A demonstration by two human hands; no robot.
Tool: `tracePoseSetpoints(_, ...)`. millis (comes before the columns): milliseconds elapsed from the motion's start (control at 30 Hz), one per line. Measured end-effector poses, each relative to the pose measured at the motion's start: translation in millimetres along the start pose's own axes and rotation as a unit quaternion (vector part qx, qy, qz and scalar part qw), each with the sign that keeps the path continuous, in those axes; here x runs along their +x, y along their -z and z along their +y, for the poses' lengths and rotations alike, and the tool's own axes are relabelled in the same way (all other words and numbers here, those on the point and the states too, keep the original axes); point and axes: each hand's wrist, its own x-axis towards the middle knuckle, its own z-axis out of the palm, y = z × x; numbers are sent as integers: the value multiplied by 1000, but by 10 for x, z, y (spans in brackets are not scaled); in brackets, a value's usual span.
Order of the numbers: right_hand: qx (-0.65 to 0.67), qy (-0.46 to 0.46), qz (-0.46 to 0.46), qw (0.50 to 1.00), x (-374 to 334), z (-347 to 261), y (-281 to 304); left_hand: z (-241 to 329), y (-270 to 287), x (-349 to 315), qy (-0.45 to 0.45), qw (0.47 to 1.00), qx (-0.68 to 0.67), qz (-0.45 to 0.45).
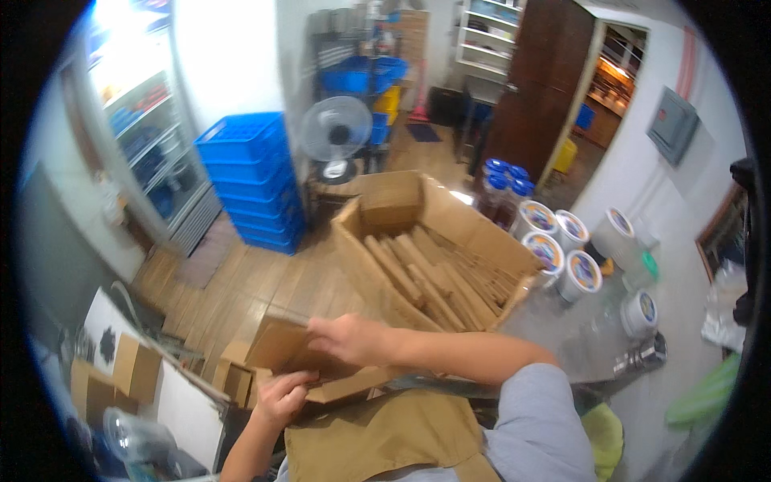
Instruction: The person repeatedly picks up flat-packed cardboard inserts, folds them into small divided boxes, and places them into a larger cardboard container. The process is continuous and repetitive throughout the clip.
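Close to my body is a brown cardboard box (277, 341), partly unfolded, with its panels at angles to one another. My right hand (351, 339) is closed on the edge of its raised panel, the forearm crossing in from the right. Lower and to the left, my left hand (281, 397) is closed on the box's lower edge, fingertips pressed together. The hands and the apron (385, 434) hide part of the box. Just beyond it, a large open carton (365, 269) holds several flattened cardboard pieces (438, 277) standing on edge.
White lidded tubs (582, 273) and blue-capped jars (502, 183) stand on the grey table (554, 329) at right. Small formed boxes (135, 368) sit at lower left. Stacked blue crates (253, 185) and a fan (336, 128) are on the far side.
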Motion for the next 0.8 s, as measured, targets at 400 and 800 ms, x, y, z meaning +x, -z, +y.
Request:
tracePoseSetpoints(400,-490,-86,93,863,-692,179,2342,27,-152,-28,84,993,10,87)
tracePoseSetpoints(800,-491,-411,25,768,-1533,1284,2427,110,-362,-70,187,975,-2,123)
